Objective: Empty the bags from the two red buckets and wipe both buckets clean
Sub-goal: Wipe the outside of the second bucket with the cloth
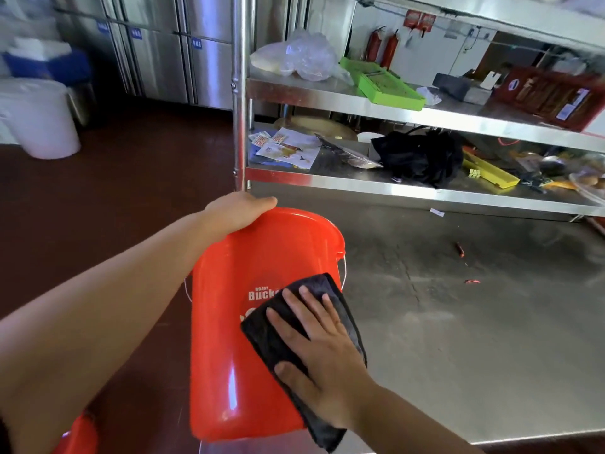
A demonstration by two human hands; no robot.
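Observation:
A red bucket [229,339] with white lettering lies tilted on its side at the near left corner of the steel table, its mouth turned away from me. My left hand [240,209] grips its far rim. A folded dark cloth [314,348] is pressed flat against the bucket's outer wall under my right hand [319,355], whose fingers are straight and spread. A slice of a second red bucket [78,437] shows at the bottom left, low beside the table.
The steel table [474,322] stretches right, with small red scraps [460,249] on it. Behind it stand steel shelves [360,181] holding papers, a black bag [419,157], a green tray [379,83] and plastic bags. A white bin [36,119] stands on the dark floor at left.

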